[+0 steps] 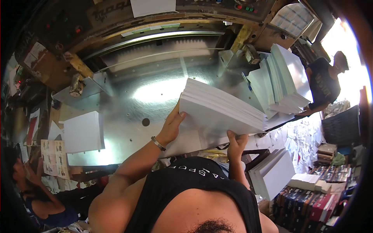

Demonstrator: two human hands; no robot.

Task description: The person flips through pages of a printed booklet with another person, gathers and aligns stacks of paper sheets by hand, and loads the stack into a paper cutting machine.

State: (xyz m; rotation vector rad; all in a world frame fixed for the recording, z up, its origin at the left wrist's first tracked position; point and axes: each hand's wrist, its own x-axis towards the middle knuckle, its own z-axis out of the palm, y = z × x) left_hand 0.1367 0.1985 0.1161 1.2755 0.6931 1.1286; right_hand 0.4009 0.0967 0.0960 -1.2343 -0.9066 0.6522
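Between both hands is a thick stack of white paper [221, 110], tilted above the metal table of a paper cutter [159, 132]. My left hand [173, 126] grips its left end, thumb on the front face and fingers hidden behind. At the lower right corner my right hand [236, 143] holds it, thumb on the face, fingers mostly hidden underneath. Its sheets fan slightly along the right edge. Another white paper stack [83, 132] lies at the table's left. More stacks of paper [278, 83] lean together on the right side, with a pen [247, 82] beside them.
The cutter's frame with buttons [248, 8] spans the back. A paper stack [272, 173] sits below the table's right edge. One person [324, 81] stands at right, another [39, 190] is at lower left. Bound books [311, 202] are piled at lower right, near scattered paper scraps [305, 141].
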